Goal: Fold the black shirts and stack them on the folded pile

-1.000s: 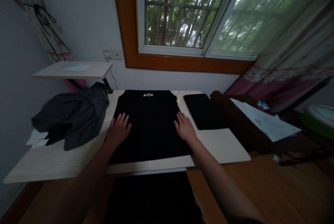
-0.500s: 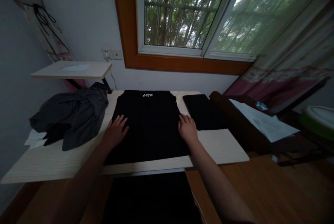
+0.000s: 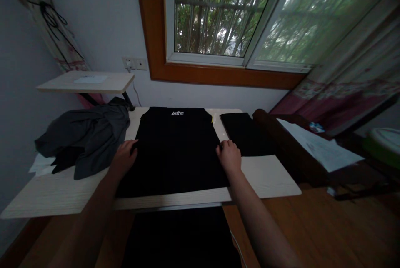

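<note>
A black shirt (image 3: 178, 155) lies spread flat on the pale wooden table, with white handwritten marks (image 3: 177, 113) near its far edge. The far corners of the shirt curve inward, and no sleeves show. My left hand (image 3: 124, 155) is closed on the shirt's left side edge, thumb toward the cloth. At the opposite side, my right hand (image 3: 229, 156) has its fingers curled in and pinches the right edge. A small yellow bit (image 3: 212, 119) shows by the far right corner of the shirt. Just right of my right hand lies a folded black cloth (image 3: 250, 134).
A crumpled dark grey garment (image 3: 90, 134) lies on the left of the table (image 3: 265, 176), below a small raised shelf (image 3: 90, 82). Beyond the table's right end is a dark brown piece of furniture with white paper (image 3: 321, 145). A window wall stands behind.
Both hands have gone from lying flat with spread fingers on the shirt to curled grips at its side edges. My left hand moved left, and the near left edge now reaches further left.
</note>
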### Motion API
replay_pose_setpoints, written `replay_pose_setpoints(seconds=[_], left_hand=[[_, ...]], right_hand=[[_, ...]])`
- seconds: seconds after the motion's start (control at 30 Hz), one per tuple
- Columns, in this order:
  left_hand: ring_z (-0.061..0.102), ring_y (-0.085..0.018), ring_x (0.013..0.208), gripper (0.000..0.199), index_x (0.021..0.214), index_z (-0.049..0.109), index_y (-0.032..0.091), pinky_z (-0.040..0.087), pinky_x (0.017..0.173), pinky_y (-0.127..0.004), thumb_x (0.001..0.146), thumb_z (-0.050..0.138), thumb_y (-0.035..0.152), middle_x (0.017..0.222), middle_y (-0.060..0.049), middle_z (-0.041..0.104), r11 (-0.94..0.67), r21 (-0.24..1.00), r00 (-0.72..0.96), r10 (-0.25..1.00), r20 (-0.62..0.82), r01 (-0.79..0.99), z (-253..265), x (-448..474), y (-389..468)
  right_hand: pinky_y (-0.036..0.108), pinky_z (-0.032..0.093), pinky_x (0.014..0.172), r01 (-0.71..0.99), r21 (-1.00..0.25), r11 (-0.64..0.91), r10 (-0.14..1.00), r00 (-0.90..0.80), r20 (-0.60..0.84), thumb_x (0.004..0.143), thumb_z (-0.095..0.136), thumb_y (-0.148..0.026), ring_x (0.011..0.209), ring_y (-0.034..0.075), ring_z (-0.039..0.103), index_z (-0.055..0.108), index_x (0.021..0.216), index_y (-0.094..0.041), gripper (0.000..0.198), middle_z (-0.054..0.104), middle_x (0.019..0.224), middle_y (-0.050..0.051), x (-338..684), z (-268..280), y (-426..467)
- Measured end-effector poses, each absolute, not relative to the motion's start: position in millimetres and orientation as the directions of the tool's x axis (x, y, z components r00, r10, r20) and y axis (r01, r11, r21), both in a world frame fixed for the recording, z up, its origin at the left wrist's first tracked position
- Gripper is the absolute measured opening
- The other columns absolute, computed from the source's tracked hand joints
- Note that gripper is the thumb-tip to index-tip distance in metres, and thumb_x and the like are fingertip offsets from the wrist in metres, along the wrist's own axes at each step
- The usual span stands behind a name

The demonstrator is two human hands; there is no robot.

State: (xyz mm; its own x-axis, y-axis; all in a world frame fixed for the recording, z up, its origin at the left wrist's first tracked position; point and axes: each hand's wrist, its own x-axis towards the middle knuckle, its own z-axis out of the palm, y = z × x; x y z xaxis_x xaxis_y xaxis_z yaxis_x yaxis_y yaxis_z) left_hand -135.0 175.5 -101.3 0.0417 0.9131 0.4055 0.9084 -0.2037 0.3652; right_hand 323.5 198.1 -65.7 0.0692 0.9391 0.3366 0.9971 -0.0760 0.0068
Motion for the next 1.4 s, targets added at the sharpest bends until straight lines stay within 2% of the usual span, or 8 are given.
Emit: replay_pose_setpoints(seconds=[0.43,0.6,0.83,0.93,1.03,1.2,1.33,1.4], left_hand=[[0.054,-0.027,0.122,0.032,0.119,0.064,0.022,0.038,0.111,-0.049,0.093,0.047,0.031,0.128,-0.010,0.062,-0.259,0.291,0.136,0.914,0.383,0.921,-93,-129,170],[0.058,-0.025,0.112,0.023,0.102,0.066,0.023,0.039,0.107,-0.048,0.093,0.048,0.033,0.113,-0.007,0.066,-0.279,0.302,0.158,0.916,0.368,0.911,-87,-126,168],[0.057,-0.025,0.096,0.029,0.083,0.065,0.022,0.042,0.098,-0.047,0.095,0.045,0.040,0.097,-0.007,0.065,-0.264,0.290,0.149,0.919,0.365,0.920,-84,-125,167],[0.056,-0.025,0.092,0.033,0.076,0.063,0.022,0.043,0.094,-0.046,0.096,0.045,0.040,0.092,-0.006,0.064,-0.266,0.290,0.153,0.920,0.362,0.919,-84,-125,167],[0.055,-0.024,0.089,0.038,0.070,0.062,0.022,0.043,0.094,-0.045,0.097,0.044,0.041,0.086,-0.006,0.064,-0.276,0.288,0.164,0.919,0.359,0.917,-83,-125,167],[0.055,-0.023,0.085,0.041,0.065,0.061,0.023,0.044,0.092,-0.044,0.097,0.044,0.041,0.082,-0.005,0.063,-0.291,0.286,0.188,0.922,0.338,0.913,-81,-125,166],[0.056,-0.024,0.086,0.038,0.067,0.061,0.023,0.045,0.093,-0.046,0.096,0.044,0.041,0.083,-0.006,0.063,-0.294,0.260,0.201,0.922,0.330,0.920,-80,-124,165],[0.057,-0.025,0.093,0.032,0.076,0.064,0.023,0.046,0.096,-0.047,0.095,0.046,0.040,0.091,-0.007,0.065,-0.278,0.247,0.185,0.921,0.343,0.928,-81,-123,165]], right_hand=[[0.031,0.039,0.076,0.995,-0.079,-0.058,0.928,0.082,0.363,0.095,0.053,-0.028,0.091,0.023,0.062,0.068,0.096,-0.017,0.019,0.067,0.097,0.010,331,-70,204],[0.032,0.040,0.076,0.993,-0.103,-0.063,0.924,0.097,0.370,0.094,0.053,-0.029,0.091,0.023,0.062,0.069,0.096,-0.016,0.020,0.067,0.098,0.011,331,-71,204],[0.035,0.041,0.083,0.996,-0.077,-0.034,0.943,0.057,0.328,0.096,0.050,-0.029,0.097,0.027,0.059,0.069,0.102,-0.016,0.023,0.066,0.102,0.013,325,-60,202],[0.036,0.042,0.093,0.994,-0.090,0.060,0.942,-0.027,0.335,0.097,0.046,-0.026,0.105,0.028,0.058,0.067,0.116,-0.015,0.030,0.067,0.111,0.014,317,-53,207],[0.037,0.041,0.104,0.975,-0.129,0.181,0.943,-0.135,0.305,0.099,0.041,-0.025,0.118,0.028,0.056,0.060,0.133,-0.014,0.040,0.063,0.131,0.015,300,-51,218],[0.040,0.032,0.119,0.924,-0.169,0.344,0.928,-0.307,0.211,0.102,0.038,-0.035,0.143,0.028,0.041,0.044,0.150,-0.008,0.055,0.037,0.160,0.016,257,-59,239],[0.042,0.024,0.123,0.905,-0.203,0.373,0.925,-0.347,0.155,0.104,0.036,-0.043,0.152,0.028,0.028,0.038,0.153,-0.006,0.062,0.028,0.164,0.017,233,-73,251],[0.043,0.019,0.124,0.918,-0.206,0.339,0.938,-0.313,0.148,0.104,0.035,-0.047,0.153,0.027,0.023,0.038,0.153,-0.006,0.064,0.027,0.164,0.017,231,-79,256]])
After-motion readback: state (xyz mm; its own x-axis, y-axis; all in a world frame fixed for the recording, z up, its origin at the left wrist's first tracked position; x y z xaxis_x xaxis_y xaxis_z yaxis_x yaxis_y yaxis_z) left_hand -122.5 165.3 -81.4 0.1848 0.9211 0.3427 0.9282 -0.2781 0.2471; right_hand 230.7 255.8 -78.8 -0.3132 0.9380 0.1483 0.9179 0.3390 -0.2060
